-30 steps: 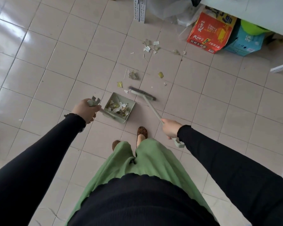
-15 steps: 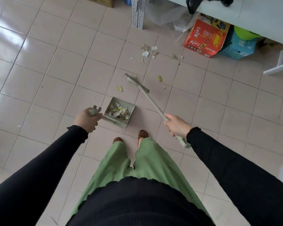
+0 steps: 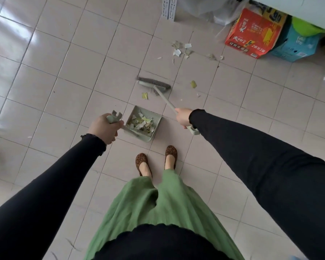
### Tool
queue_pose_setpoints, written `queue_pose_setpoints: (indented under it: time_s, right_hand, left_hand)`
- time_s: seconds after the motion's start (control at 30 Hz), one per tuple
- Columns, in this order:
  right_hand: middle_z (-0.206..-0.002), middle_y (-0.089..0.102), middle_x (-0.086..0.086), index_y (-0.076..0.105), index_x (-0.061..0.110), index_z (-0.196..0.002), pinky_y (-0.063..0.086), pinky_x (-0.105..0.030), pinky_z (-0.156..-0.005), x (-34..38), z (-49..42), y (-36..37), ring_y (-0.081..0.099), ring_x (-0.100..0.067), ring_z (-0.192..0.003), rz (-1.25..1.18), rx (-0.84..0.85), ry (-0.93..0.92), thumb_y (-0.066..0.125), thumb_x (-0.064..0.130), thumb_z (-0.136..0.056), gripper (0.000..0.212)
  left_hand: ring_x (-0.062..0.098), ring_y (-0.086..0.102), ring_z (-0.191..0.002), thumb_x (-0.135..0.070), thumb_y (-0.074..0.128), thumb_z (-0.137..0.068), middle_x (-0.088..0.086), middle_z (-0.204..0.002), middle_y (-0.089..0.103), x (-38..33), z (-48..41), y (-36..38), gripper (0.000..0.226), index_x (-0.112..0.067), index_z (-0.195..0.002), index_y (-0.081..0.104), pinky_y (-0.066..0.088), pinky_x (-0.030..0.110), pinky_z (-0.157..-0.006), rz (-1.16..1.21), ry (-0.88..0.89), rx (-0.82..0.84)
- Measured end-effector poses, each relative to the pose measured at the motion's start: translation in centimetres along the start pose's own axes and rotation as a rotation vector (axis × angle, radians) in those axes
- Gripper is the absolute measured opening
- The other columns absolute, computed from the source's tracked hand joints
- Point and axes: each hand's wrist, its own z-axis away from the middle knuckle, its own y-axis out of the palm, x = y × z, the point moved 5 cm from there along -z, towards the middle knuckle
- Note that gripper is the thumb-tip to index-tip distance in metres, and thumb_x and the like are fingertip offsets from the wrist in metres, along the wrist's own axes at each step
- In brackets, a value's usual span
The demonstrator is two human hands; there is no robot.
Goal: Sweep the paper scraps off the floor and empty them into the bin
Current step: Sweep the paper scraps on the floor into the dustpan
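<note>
Left hand (image 3: 105, 128) clamped on pale-green plastic dustpan (image 3: 143, 123) handle, torn paper scraps (image 3: 143, 123) inside; right hand (image 3: 183, 116) gripping grey-bristled green broom (image 3: 154, 85), head on tile floor (image 3: 64, 76).

Paper scraps (image 3: 181, 50): scattered on floor near red box. Dustpan (image 3: 143, 123): pale green, partly filled. Broom (image 3: 154, 85): grey bristles down, handle slanted.

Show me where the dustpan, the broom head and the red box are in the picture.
dustpan (image 3: 142, 122): head view, on the scraps-filled tray part by the comb edge.
broom head (image 3: 154, 84): head view, on the middle of the grey bristle bar.
red box (image 3: 251, 33): head view, on its printed top face.
</note>
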Motion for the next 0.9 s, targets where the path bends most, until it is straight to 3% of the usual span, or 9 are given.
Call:
queue_pose_setpoints:
  time_s: [0.13, 0.33, 0.53, 0.63, 0.77, 0.9]
  right_hand:
    - [-0.071, 0.044, -0.003, 0.035, 0.02, -0.151, 0.034, -0.02, -0.038, -4.3, 3.9, 1.8, 0.04, -0.013, -0.049, 0.014, 0.215, 0.014, 0.037, 0.008, -0.102, 0.05]
    - [-0.066, 0.047, 0.001, 0.033, 0.036, -0.151, 0.032, -0.023, -0.037, -9.7, 11.0, -0.3, 0.038, -0.007, -0.038, -0.133, 0.215, 0.003, 0.042, 0.021, -0.1, 0.054]
    - [-0.077, 0.047, 0.004, 0.029, 0.029, -0.155, 0.04, -0.023, -0.043, -6.8, 7.6, 2.0, 0.044, -0.013, -0.052, -0.059, 0.082, -0.029, 0.039, 0.017, -0.102, 0.055]
    - [-0.079, 0.045, 0.004, 0.028, 0.022, -0.155, 0.042, -0.025, -0.047, -5.5, 6.0, 4.6, 0.045, -0.015, -0.056, -0.067, 0.141, -0.022, 0.037, 0.011, -0.101, 0.056]
    - [-0.069, 0.046, -0.003, 0.031, 0.023, -0.154, 0.033, -0.018, -0.034, -6.9, 7.6, 5.8, 0.04, -0.01, -0.043, -0.227, 0.21, 0.008, 0.04, 0.011, -0.101, 0.055]
    - [-0.065, 0.048, -0.001, 0.032, 0.027, -0.153, 0.033, -0.021, -0.035, -10.3, 10.3, 6.1, 0.039, -0.008, -0.037, -0.388, 0.206, 0.017, 0.043, 0.016, -0.101, 0.055]
  left_hand:
    - [0.021, 0.046, -0.046, -0.024, 0.062, -0.094, 0.009, -0.064, 0.056, -0.3, -0.5, 0.2, 0.011, -0.014, -0.09, 0.058, 0.036, 0.024, -0.045, 0.022, -0.012, 0.02]
    - [0.021, 0.046, -0.046, -0.024, 0.061, -0.095, 0.01, -0.064, 0.056, -0.1, -0.3, 0.2, 0.012, -0.015, -0.089, 0.057, 0.036, 0.025, -0.044, 0.034, -0.022, 0.039]
    - [0.02, 0.045, -0.043, -0.022, 0.061, -0.095, 0.009, -0.062, 0.054, 0.4, 0.5, 0.3, 0.013, -0.016, -0.085, 0.056, 0.035, 0.024, -0.041, 0.038, -0.024, 0.035]
    - [0.019, 0.045, -0.044, -0.023, 0.06, -0.096, 0.009, -0.063, 0.055, 0.8, 0.9, 0.5, 0.014, -0.018, -0.084, 0.054, 0.035, 0.024, -0.042, 0.029, -0.025, 0.039]
    - [0.018, 0.043, -0.044, -0.022, 0.06, -0.097, 0.008, -0.065, 0.056, 1.1, 1.5, 0.8, 0.01, -0.017, -0.089, 0.054, 0.034, 0.022, -0.038, 0.038, -0.022, 0.057]
    - [0.018, 0.042, -0.045, -0.018, 0.059, -0.096, 0.009, -0.069, 0.057, 1.3, 2.1, 1.0, 0.009, -0.011, -0.102, 0.057, 0.033, 0.022, -0.04, 0.089, -0.001, 0.054]
